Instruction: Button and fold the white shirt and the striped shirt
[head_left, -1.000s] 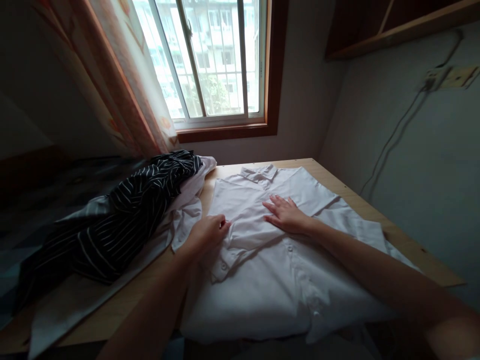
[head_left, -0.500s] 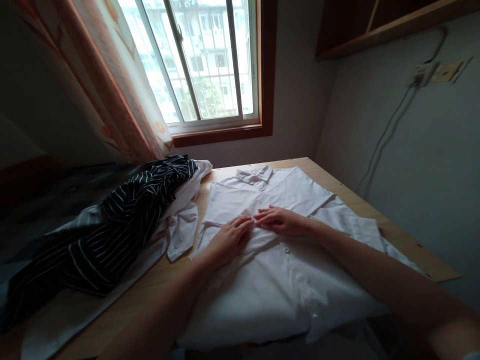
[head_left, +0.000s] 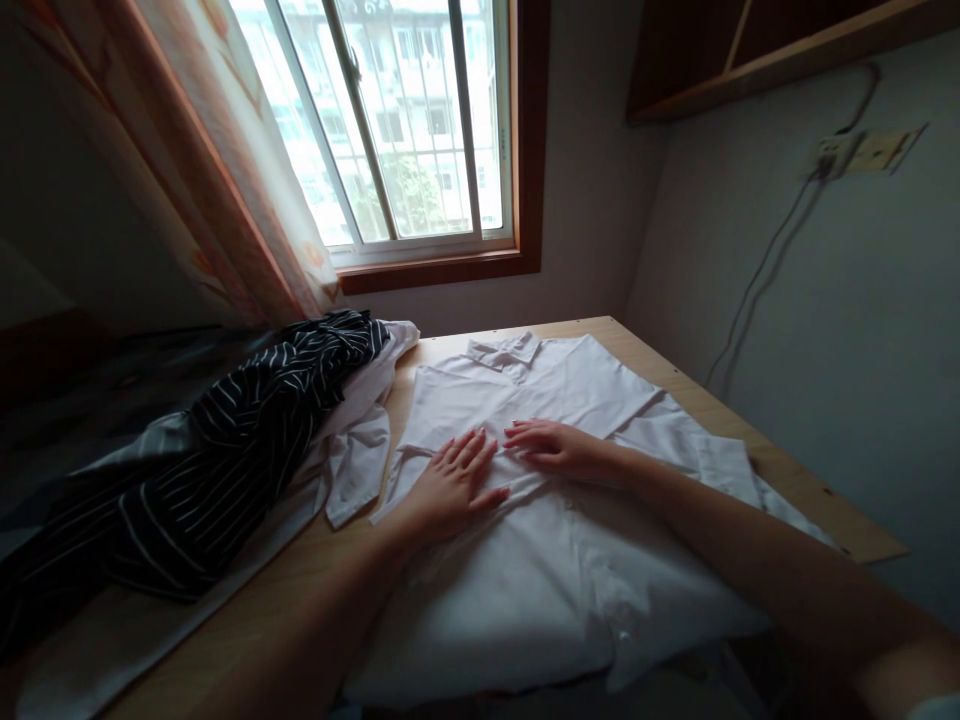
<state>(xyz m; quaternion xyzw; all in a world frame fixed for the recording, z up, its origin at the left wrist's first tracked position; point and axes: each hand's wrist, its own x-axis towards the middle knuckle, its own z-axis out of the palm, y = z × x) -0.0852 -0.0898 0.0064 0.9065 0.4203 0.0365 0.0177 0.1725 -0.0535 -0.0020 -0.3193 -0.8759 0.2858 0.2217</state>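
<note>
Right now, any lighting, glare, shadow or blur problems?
Head view: window overexposed, view outside washed out; head view: striped cloth dim; head view: near edge of white shirt shaded and soft, collar clearer; head view: cord throws shadow on right wall.

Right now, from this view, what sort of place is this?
Probably a room in a home, perhaps a bedroom, though I can't be sure. Signs: a floral curtain, a sliding window facing another building, and a white collared button-up shirt laid out flat.
</note>
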